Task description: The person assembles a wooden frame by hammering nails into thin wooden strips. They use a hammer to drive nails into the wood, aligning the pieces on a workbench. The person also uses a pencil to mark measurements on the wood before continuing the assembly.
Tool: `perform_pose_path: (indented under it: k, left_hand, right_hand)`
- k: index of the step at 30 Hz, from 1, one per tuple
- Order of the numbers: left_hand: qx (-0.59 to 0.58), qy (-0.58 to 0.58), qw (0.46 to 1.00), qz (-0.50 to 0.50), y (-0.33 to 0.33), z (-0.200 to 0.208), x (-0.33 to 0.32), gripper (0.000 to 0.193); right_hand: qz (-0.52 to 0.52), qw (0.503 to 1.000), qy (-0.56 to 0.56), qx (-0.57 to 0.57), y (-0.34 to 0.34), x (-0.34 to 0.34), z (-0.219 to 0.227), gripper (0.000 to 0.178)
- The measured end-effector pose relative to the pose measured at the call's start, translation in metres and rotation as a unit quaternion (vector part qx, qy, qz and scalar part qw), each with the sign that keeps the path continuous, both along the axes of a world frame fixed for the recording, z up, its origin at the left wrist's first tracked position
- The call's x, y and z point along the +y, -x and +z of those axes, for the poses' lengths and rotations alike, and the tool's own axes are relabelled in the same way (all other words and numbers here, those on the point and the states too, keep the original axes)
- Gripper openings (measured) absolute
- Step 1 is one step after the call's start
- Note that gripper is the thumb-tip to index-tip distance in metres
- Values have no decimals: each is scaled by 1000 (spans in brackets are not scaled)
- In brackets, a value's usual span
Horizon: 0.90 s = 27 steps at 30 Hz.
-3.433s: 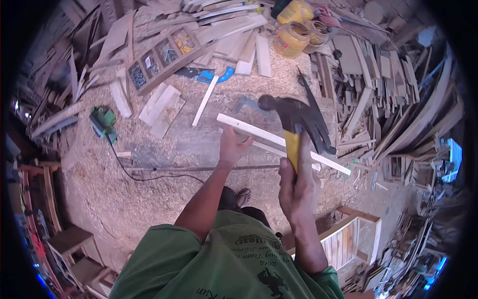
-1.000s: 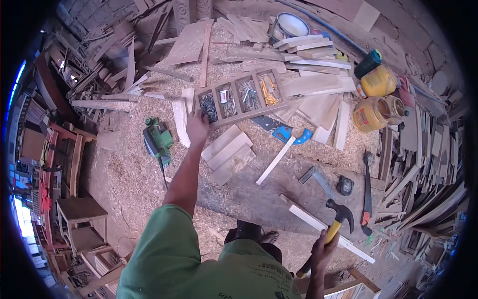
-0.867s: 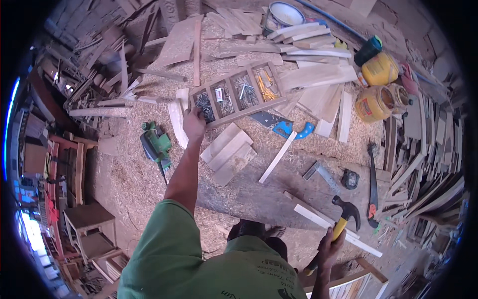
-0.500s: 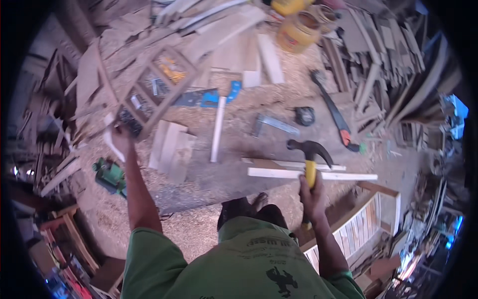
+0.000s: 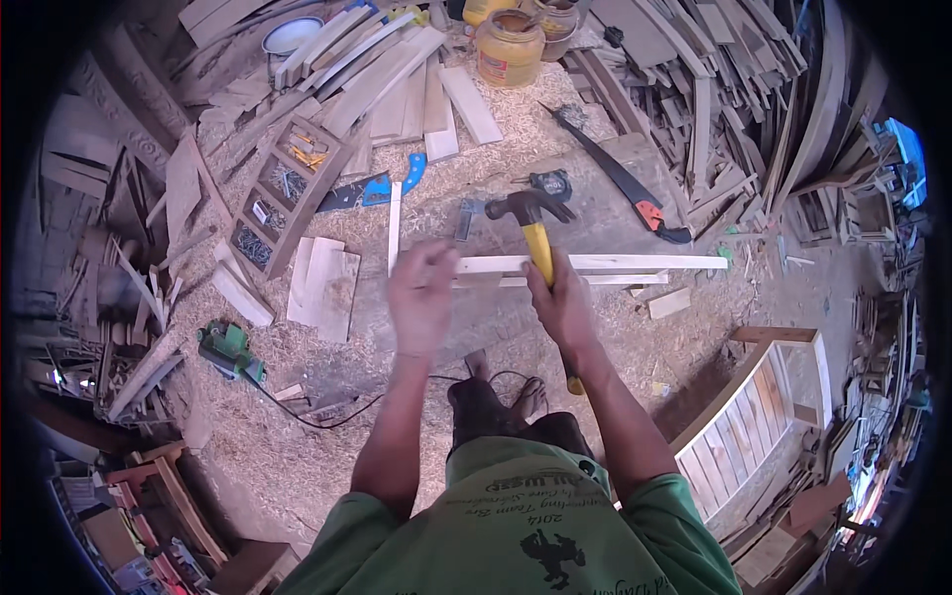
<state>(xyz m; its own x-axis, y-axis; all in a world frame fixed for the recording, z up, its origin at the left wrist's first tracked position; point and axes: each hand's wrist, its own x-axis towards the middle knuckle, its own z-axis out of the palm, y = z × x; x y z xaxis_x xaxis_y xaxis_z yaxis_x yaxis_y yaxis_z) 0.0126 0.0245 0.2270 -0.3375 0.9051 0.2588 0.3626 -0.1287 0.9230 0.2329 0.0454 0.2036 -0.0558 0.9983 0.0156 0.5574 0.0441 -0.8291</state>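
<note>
Right hand (image 5: pixel 565 307) grips the hammer (image 5: pixel 538 250) across the wood strip (image 5: pixel 635 263) on the bench (image 5: pixel 610 220); left hand (image 5: pixel 421 297), blurred, half-curls by its left end, contents unclear. Seemingly positioning; next move probably calls for steadying it.

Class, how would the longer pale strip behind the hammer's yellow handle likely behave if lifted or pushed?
The longer pale strip looks like solid wood, so it should stay fairly stiff, perhaps flexing slightly. Being slender, it is probably light for its length. Its flat-looking faces suggest it would slide rather than roll.
</note>
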Motion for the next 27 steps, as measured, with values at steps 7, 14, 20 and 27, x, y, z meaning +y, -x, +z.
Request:
perform_pose_path:
  k: [7,14,20,27]
  left_hand:
    - [102,1,992,-74,-31,-29,4,14]
    - [153,7,987,-53,-34,-36,2,19]
    - [154,-14,987,-47,-36,-40,-1,20]
    - [147,-13,987,-70,-35,-36,-1,18]
  right_hand:
    - [11,999,-37,-3,-12,-12,5,38]
    - [41,998,-51,-22,-27,-73,74,64]
    - [89,982,-166,-25,-28,-86,122,70]
    - [70,978,-192,-34,-24,-87,119,67]
